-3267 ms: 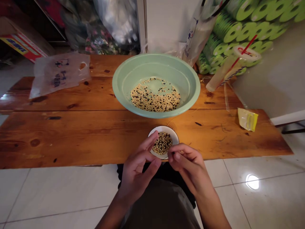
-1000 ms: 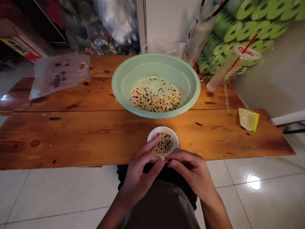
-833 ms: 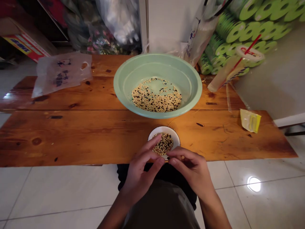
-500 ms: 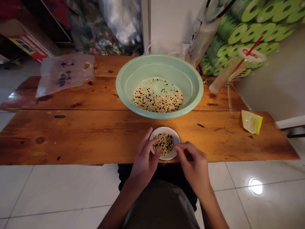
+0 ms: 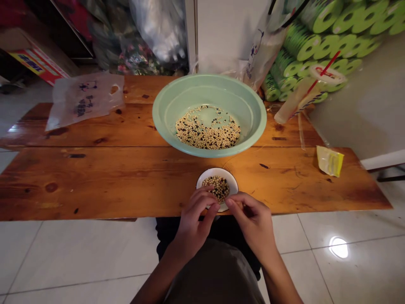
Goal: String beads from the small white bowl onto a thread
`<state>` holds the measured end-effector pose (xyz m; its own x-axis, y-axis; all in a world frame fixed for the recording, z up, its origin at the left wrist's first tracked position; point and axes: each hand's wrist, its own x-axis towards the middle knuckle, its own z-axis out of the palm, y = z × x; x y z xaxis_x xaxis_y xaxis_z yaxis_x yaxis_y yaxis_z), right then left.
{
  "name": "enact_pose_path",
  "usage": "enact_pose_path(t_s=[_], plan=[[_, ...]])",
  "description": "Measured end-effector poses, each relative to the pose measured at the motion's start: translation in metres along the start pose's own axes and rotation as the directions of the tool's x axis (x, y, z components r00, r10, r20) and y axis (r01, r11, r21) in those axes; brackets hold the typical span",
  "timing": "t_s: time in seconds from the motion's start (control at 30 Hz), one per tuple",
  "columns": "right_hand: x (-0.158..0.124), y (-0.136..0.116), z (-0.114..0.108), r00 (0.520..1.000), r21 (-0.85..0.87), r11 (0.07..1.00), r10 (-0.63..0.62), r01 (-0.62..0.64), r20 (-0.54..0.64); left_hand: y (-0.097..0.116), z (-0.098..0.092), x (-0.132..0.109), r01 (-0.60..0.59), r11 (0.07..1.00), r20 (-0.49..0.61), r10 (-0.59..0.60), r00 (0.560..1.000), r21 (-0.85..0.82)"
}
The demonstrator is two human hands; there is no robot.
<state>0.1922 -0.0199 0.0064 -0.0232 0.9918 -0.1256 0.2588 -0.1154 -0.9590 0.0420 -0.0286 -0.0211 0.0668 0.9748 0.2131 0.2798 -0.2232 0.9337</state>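
A small white bowl of pale and dark beads sits at the near edge of the wooden table. My left hand is curled at the bowl's near left rim, thumb and fingers pinched together. My right hand is pinched at the near right rim, fingertips almost meeting the left. What either pinch holds is too small to see. Behind the small bowl stands a large green basin with many more pale and dark beads heaped toward its near side.
A clear printed plastic bag lies at the table's far left. A capped drink cup with a red straw leans at the right, by stacked green rolls. A yellow packet lies near the right end. White floor tiles surround my lap.
Half a second ago both hands reached into the small bowl; now they have drawn back to its near rim, fingertips pinched close together.
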Motion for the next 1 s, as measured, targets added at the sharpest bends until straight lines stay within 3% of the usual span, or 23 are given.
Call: enact_pose_path(t_s=[0.13, 0.23, 0.33, 0.43, 0.63, 1.0], plan=[[0.003, -0.001, 0.001, 0.990, 0.347, 0.929, 0.096, -0.127, 0.107, 0.004, -0.005, -0.004, 0.162, 0.971, -0.062, -0.176, 0.982, -0.174], [0.004, -0.001, 0.001, 0.968, 0.570, 0.787, 0.138, -0.235, 0.209, 0.007, -0.008, -0.004, 0.197, 0.933, -0.098, -0.236, 0.967, -0.301], [0.003, -0.001, 0.003, 0.955, 0.668, 0.688, 0.141, -0.283, 0.259, 0.012, -0.011, -0.003, 0.204, 0.910, -0.083, -0.249, 0.965, -0.361], [0.001, 0.001, 0.006, 0.955, 0.691, 0.668, 0.113, -0.276, 0.273, 0.017, -0.012, -0.004, 0.237, 0.904, -0.041, -0.268, 0.963, -0.355], [-0.004, 0.002, 0.003, 0.959, 0.539, 0.805, 0.128, -0.249, 0.252, 0.020, -0.011, -0.005, 0.272, 0.910, 0.052, -0.270, 0.961, -0.312], [-0.001, -0.003, 0.003, 0.944, 0.624, 0.726, 0.108, -0.289, 0.312, 0.016, -0.013, -0.012, 0.231, 0.936, 0.068, -0.220, 0.973, -0.265]])
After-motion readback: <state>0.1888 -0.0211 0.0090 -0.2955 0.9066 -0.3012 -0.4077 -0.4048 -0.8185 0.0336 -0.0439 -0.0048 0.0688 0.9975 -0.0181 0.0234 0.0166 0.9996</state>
